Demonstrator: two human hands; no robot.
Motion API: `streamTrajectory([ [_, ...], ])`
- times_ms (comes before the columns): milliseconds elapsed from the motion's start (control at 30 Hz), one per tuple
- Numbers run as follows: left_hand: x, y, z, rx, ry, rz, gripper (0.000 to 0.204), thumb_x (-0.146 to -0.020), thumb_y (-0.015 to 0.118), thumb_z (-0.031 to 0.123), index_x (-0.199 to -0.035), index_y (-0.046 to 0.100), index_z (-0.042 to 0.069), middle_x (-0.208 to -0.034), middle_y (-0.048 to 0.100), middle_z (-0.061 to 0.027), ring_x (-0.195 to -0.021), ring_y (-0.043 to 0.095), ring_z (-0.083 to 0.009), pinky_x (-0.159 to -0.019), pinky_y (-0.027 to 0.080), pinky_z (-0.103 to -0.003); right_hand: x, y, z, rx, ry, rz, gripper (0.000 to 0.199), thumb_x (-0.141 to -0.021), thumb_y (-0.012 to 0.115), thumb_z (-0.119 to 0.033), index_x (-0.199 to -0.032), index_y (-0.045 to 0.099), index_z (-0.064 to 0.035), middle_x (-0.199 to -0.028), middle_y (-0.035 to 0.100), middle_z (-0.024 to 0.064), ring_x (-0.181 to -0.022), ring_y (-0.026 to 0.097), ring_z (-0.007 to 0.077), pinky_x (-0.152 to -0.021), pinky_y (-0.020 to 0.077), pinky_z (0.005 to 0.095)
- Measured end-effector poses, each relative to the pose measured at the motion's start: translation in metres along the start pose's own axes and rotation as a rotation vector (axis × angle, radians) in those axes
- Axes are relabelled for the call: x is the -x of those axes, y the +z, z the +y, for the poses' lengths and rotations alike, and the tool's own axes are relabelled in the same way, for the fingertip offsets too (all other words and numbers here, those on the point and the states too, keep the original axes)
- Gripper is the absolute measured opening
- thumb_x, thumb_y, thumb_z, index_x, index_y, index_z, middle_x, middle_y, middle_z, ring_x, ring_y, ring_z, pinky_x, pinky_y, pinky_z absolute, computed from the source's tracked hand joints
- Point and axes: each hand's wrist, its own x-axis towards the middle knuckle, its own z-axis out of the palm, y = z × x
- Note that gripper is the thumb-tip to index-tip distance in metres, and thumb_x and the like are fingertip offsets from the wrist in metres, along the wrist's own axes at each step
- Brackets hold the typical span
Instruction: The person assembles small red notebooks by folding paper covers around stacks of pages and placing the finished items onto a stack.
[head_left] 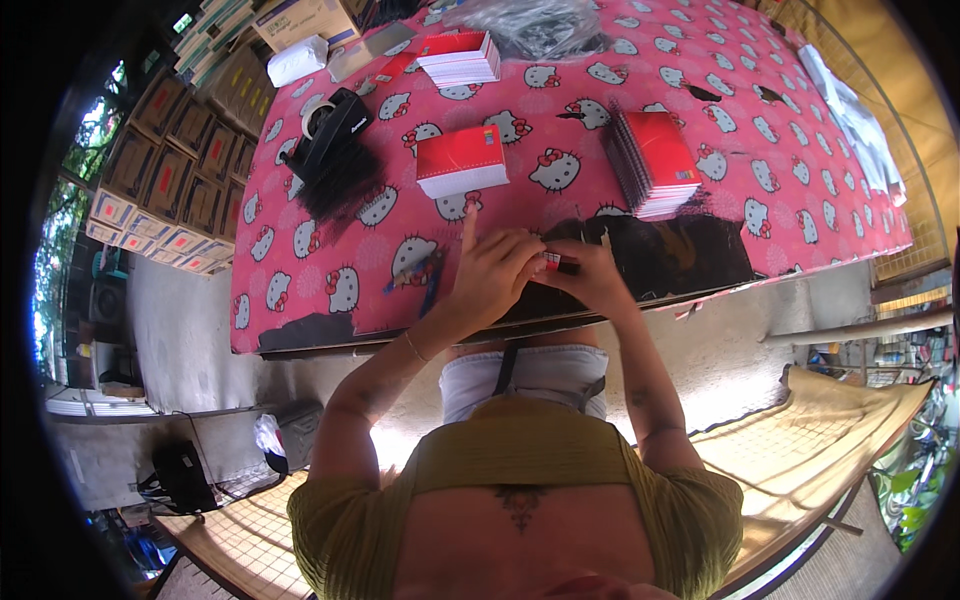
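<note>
Small object: a small red, white and black object (552, 261) sits between the two hands, over the near edge of the pink, cartoon-printed, cloth-covered surface (541, 216).
Direction from fingers: it lies right of the left hand's bunched fingertips and at the left end of the right hand's grip.
Long axis: seems to run left to right, though the covering fingers leave this uncertain.
Nearer hand: both reach it; the right hand (597, 280) covers its dark end.
Right fingers: nearly closed, thumb nearer the body, apparently pinching the object.
Left fingers: on the left hand (497, 266) they curl close together, with one outer finger straight out, away from the body; whether they grip the object too is hidden.
Red-covered stack: a white-edged stack of red-covered booklets (462, 158) lies beyond that straight finger, apart from it.
Spiral notebooks: a pile of red-covered, dark spiral-bound notebooks (660, 150) stands beyond the right hand, to its right.
</note>
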Motion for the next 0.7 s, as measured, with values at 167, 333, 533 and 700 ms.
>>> streamTrajectory([
  [167, 0.002, 0.003, 0.0, 0.065, -0.044, 0.043, 0.023, -0.087, 0.07, 0.018, -0.108, 0.066, 0.012, -0.099, 0.069, -0.0035, -0.1, 0.066, -0.0218, -0.118, 0.013, -0.059, -0.002, -0.034, -0.027, -0.039, 0.108, -0.066, 0.017, -0.094, 0.066, -0.007, -0.107, 0.071, 0.0022, -0.085, 0.069, 0.0008, -0.073, 0.057, 0.004, -0.06, 0.0456, 0.0219],
  [333, -0.002, 0.003, 0.006, 0.08, -0.036, 0.064, 0.022, -0.085, 0.072, 0.014, -0.106, 0.069, 0.011, -0.097, 0.069, -0.0035, -0.096, 0.066, -0.0223, -0.117, 0.017, -0.056, -0.007, -0.041, -0.013, -0.077, 0.144, -0.128, 0.014, -0.095, 0.064, -0.006, -0.104, 0.071, 0.0027, -0.084, 0.069, -0.0001, -0.075, 0.058, 0.0032, -0.06, 0.0455, 0.0202],
  [533, 0.003, 0.004, 0.001, 0.102, -0.036, 0.031, 0.02, -0.084, 0.071, 0.015, -0.104, 0.069, 0.012, -0.095, 0.068, -0.0034, -0.094, 0.064, -0.0232, -0.113, 0.027, -0.053, -0.013, -0.041, -0.007, -0.197, 0.177, -0.218, 0.01, -0.092, 0.066, -0.002, -0.099, 0.069, 0.0044, -0.088, 0.069, 0.0024, -0.082, 0.063, 0.0061, -0.074, 0.0525, 0.0226],
  [700, -0.002, -0.003, 0.008, 0.095, -0.049, 0.013, 0.024, -0.083, 0.07, 0.014, -0.107, 0.068, 0.012, -0.094, 0.067, -0.004, -0.09, 0.063, -0.0242, -0.093, 0.041, -0.044, -0.013, -0.027, 0.002, -0.091, -0.078, -0.054, 0.008, -0.081, 0.068, 0.003, -0.086, 0.062, 0.0016, -0.078, 0.063, 0.0036, -0.074, 0.063, 0.0093, -0.067, 0.0511, 0.0247],
])
